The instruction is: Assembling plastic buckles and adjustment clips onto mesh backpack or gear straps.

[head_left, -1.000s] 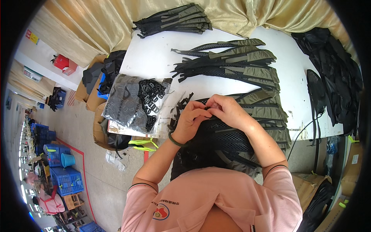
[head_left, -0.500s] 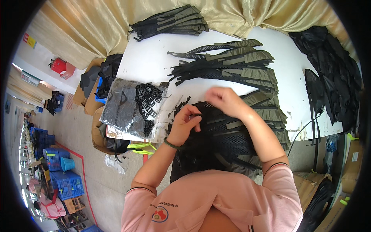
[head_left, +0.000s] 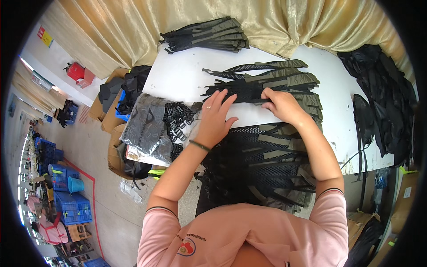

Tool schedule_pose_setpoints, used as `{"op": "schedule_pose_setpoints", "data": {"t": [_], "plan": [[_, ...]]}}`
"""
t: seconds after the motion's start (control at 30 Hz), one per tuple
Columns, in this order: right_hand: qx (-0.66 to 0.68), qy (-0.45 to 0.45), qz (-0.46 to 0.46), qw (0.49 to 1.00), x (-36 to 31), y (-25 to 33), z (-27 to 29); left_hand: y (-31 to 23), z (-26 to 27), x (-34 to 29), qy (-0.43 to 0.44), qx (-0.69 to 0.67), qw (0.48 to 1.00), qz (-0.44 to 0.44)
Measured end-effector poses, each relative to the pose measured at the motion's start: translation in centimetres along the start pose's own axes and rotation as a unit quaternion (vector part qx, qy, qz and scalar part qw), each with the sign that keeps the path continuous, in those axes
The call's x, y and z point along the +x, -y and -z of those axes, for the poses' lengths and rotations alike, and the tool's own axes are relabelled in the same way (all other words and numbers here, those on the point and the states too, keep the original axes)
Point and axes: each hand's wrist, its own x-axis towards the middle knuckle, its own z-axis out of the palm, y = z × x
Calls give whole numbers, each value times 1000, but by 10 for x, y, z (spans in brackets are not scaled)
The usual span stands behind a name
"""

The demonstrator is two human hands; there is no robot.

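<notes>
A fanned stack of black mesh and olive shoulder straps [head_left: 293, 80] lies on the white table in front of me. My left hand [head_left: 216, 116] has its fingers stretched out, with the tips on the stack's narrow black ends. At the stack's near edge, my right hand [head_left: 283, 105] is closed, thumb and forefinger pinching the mesh part of a strap [head_left: 253, 94]. Closer to my body, more mesh straps [head_left: 271, 144] hang over the table edge onto my lap. Their lower parts are bunched and dark.
Left of my hands are a clear bag [head_left: 144, 124] and loose black plastic buckles [head_left: 177, 122]. Another strap bundle [head_left: 207, 34] lies at the back near the curtain [head_left: 262, 26]. Black fabric pieces [head_left: 378, 98] are heaped at right. Open cartons [head_left: 101, 109] stand left of the table [head_left: 178, 69].
Both hands have moved away from the near straps to the farther stack. My left hand has opened from a pinch. My right hand has come down onto a strap.
</notes>
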Motion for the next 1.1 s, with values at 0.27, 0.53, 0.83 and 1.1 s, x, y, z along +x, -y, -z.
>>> {"op": "schedule_pose_setpoints", "data": {"t": [0.27,0.53,0.83,1.1], "plan": [[59,84,-10,995,-51,23,86,0,4,-7,232,-432,853,179],[15,408,-114,905,-91,-2,20,15,49,-40,429,-363,759,328],[459,148,-14,876,-46,117,-87,26,59,-49,407,-376,770,316],[410,71,12,909,-32,118,-118,173,10,-86,132,-130,887,423]]}}
